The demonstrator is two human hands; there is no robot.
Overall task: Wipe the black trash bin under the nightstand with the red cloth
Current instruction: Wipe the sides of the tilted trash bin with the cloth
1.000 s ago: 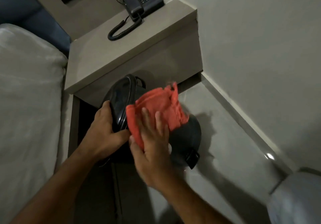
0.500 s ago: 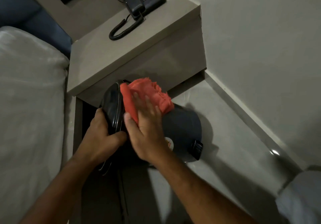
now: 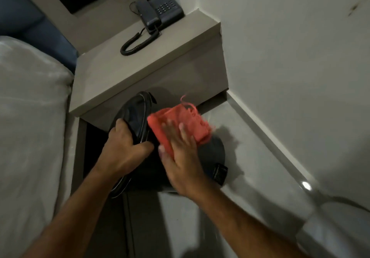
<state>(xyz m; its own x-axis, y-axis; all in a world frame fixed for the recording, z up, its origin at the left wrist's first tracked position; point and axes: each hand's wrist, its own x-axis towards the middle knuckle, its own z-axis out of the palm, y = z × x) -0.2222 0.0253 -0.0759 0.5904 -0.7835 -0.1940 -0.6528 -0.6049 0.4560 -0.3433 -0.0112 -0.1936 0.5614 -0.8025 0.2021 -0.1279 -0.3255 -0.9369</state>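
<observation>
The black trash bin (image 3: 212, 153) lies tipped on its side on the floor, just in front of the grey nightstand (image 3: 140, 73). Its lid (image 3: 134, 109) stands open to the left. My left hand (image 3: 124, 147) grips the rim of the lid. My right hand (image 3: 180, 153) lies flat with fingers spread, pressing the red cloth (image 3: 180, 121) against the bin's side. The cloth's frayed far edge is blurred. A black foot pedal (image 3: 219, 172) sticks out at the bin's lower right.
A dark corded phone (image 3: 158, 11) sits on the nightstand's back corner. A white bed (image 3: 30, 137) runs along the left. The white wall with its baseboard (image 3: 270, 141) closes the right side. A pale rounded object (image 3: 340, 227) is at the lower right.
My right hand has slid the red cloth to the right along the bin's side, away from the lid. My left hand keeps its hold on the lid.
</observation>
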